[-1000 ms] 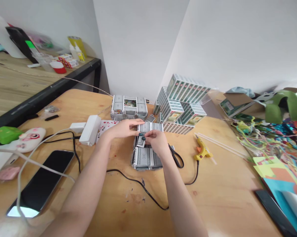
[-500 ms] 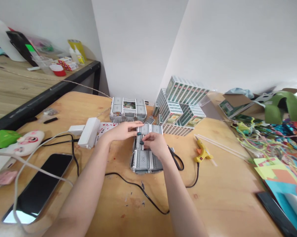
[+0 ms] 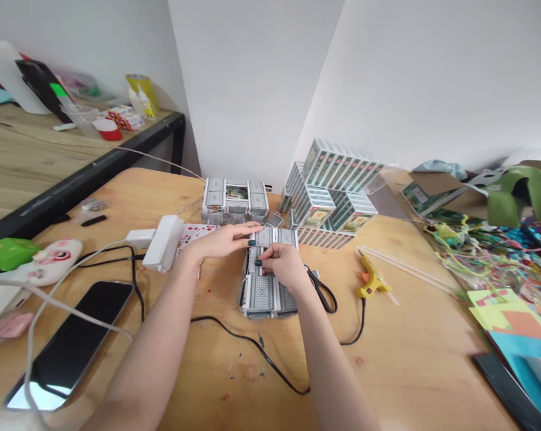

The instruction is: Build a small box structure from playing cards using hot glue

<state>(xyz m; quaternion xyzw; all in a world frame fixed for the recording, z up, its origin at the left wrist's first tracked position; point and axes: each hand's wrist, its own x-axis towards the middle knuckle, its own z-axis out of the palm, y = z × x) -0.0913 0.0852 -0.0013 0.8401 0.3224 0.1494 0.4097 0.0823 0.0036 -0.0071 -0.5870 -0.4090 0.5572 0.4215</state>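
A structure built of grey-patterned playing cards (image 3: 262, 293) lies on the wooden table in front of me. My left hand (image 3: 227, 239) rests at its far left edge, thumb and fingers apart, with nothing seen between them. Over the middle of the structure, my right hand (image 3: 281, 263) has its fingers pinched together; what they hold, if anything, is too small to make out. Behind stands a second card structure (image 3: 235, 200) with a picture in its top. Black-handled scissors (image 3: 325, 293) lie at the right side, partly hidden by my right hand.
Stacked card boxes (image 3: 317, 206) stand behind on the right. A yellow glue gun (image 3: 371, 278) with a black cable lies right. Left are a white power adapter (image 3: 163, 242), loose cards and a phone (image 3: 72, 341). Colored paper (image 3: 517, 323) and yarn lie far right.
The view has shifted slightly. Both hands stay at nearly the same places on the card structure, with little visible movement of the fingers.
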